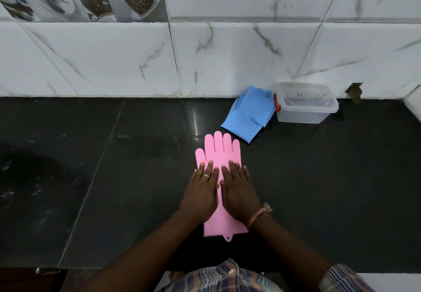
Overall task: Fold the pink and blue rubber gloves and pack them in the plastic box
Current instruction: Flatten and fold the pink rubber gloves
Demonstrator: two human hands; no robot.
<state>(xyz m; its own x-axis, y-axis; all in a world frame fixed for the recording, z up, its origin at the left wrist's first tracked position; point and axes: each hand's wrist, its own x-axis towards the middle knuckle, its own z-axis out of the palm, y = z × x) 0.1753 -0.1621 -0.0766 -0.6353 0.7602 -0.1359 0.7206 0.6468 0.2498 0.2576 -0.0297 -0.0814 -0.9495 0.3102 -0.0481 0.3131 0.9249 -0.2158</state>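
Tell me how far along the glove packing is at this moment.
Nothing is packed: the plastic box by the wall has its lid on. The blue gloves lie beside it, apparently already folded. In hand: the left hand and right hand press flat on the unfolded pink glove. Left: folding pink, opening the box, packing both colours.

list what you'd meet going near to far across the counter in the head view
hands, left and right, pressing flat on the pink glove → blue gloves → plastic box by the tiled wall
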